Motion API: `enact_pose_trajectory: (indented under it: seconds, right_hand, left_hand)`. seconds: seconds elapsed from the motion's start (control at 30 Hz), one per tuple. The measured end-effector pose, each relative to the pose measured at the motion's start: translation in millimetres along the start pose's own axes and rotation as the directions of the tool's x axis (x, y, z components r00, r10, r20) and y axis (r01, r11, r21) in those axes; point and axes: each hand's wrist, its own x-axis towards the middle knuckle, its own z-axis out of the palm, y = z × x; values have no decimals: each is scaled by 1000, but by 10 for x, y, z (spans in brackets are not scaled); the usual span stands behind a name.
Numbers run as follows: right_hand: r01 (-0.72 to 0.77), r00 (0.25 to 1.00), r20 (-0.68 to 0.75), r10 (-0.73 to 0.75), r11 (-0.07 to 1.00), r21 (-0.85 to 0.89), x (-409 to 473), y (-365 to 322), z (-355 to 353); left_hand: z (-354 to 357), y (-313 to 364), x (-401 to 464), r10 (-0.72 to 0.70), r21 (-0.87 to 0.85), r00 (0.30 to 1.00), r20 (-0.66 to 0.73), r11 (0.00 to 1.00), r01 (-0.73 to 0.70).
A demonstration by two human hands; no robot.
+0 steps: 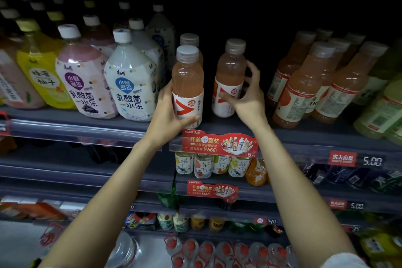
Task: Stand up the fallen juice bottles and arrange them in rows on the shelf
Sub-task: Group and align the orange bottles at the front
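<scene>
Two pink juice bottles with grey caps and white-red labels stand upright at the front of the dark shelf (282, 135). My left hand (167, 113) grips the left bottle (188, 76) low on its label. My right hand (250, 95) curls round the right bottle (230, 72), thumb on the label, fingers behind it. A third bottle of the same kind (189, 40) stands right behind the left one, mostly hidden.
Large white, pink and yellow drink bottles (130, 80) crowd the shelf's left part. Orange-pink juice bottles (304, 85) and green ones stand at the right. A dark gap lies between the right bottle and that group. Lower shelves hold tea and water bottles.
</scene>
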Motion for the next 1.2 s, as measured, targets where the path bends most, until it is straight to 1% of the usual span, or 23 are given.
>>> enact_pose_trajectory:
  seconds: [0.1,0.27,0.67,0.83,1.2]
  right_hand:
    - [47,998,-28,-49,997,-66,-204,-83,1]
    - [43,997,-61,-52,989,-142,-367,-228,17]
    - [49,997,-47,-59,982,-184,-458,-292,37]
    - [38,997,-58,-50,981,-189,-473,-254,-3]
    - [40,997,-57,-52,979,-198,-502,-259,-8]
  left_hand:
    - [5,3,2,11,14,1000,-24,1000,-11]
    - [-7,-11,7,17,16,1000,-12,1000,-17]
    - [-5,28,-8,9,-39,1000,1,999,-9]
    - [-2,14,-9,8,-20,1000,-11,1000,-8]
    - [-18,-23,16,17,-57,999,31,998,-15]
